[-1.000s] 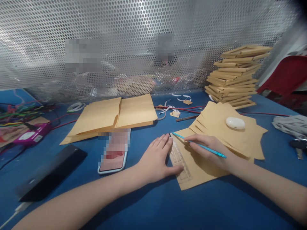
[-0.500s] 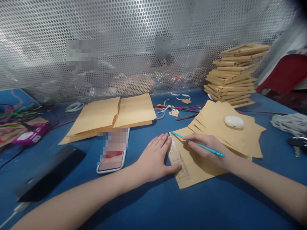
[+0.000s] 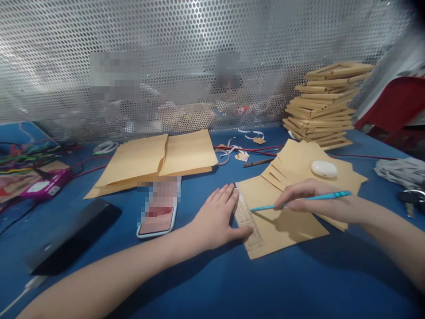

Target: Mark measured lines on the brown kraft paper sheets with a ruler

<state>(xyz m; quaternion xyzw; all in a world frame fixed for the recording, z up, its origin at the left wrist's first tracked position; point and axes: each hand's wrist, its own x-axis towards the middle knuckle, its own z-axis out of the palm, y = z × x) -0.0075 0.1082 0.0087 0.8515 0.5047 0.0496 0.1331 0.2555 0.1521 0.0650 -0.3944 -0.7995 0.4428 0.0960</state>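
My left hand [image 3: 217, 219] lies flat with its fingers stretched out, pressing down a clear ruler [image 3: 245, 215] along the left edge of a tan kraft paper sheet [image 3: 282, 232]. Part of the ruler is hidden under the fingers and thumb. In my right hand [image 3: 308, 201] is a slim blue pen [image 3: 322, 196], pinched between thumb and fingers. Its tip meets the sheet close beside the ruler's right edge, about midway along. More tan sheets [image 3: 288, 161] are fanned out just behind, with a white earbud case [image 3: 324, 169] on top.
A tall stack of folded tan paper pieces [image 3: 323, 106] stands at the back right. Folded tan sheets [image 3: 139, 155] lie at the back left, near a phone [image 3: 161, 219] and a black power bank [image 3: 76, 235]. Keys [image 3: 411, 197] lie far right. A perforated metal panel [image 3: 186, 57] rises behind.
My right hand has moved right and toward me, sliding the pen tip from the ruler's far end to about its middle. My left hand stays on the ruler.
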